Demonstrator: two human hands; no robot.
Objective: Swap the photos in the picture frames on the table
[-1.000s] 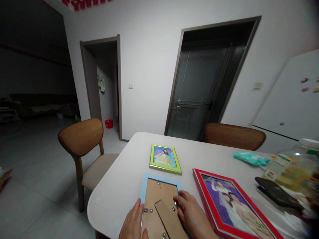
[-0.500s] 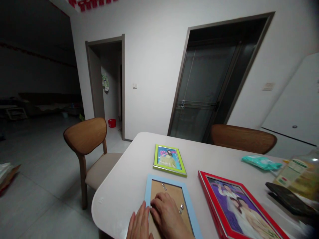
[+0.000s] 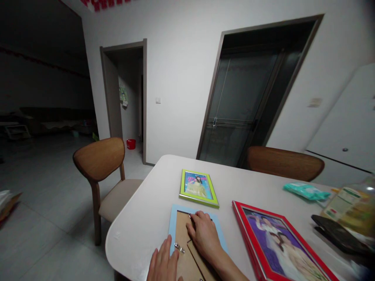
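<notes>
A light blue photo frame (image 3: 173, 218) lies back up on the table, its brown backing board (image 3: 182, 226) facing me. My left hand (image 3: 164, 259) rests along the frame's left edge with its fingers stretched out. Just beside those fingertips is a metal clip (image 3: 179, 248) on the backing. My right hand (image 3: 206, 236) is over the upper part of the board, fingers bent and closed at the top clip (image 3: 190, 216), which they mostly cover. Under the right wrist shows part of the stand leg (image 3: 202, 259). The lower end of the frame is out of view.
Beyond the blue frame lies a green photo frame (image 3: 182, 187). A larger red photo frame (image 3: 244, 230) is to the right. Farther right are a teal packet (image 3: 306, 191), a dark flat object (image 3: 336, 232) and a bottle of yellowish liquid (image 3: 356, 207). Wooden chairs (image 3: 101, 158) stand around the table (image 3: 140, 218).
My right hand has moved up and right, from the left clip to the top clip. The left clip and the stand leg now show. My left hand stays at the left edge.
</notes>
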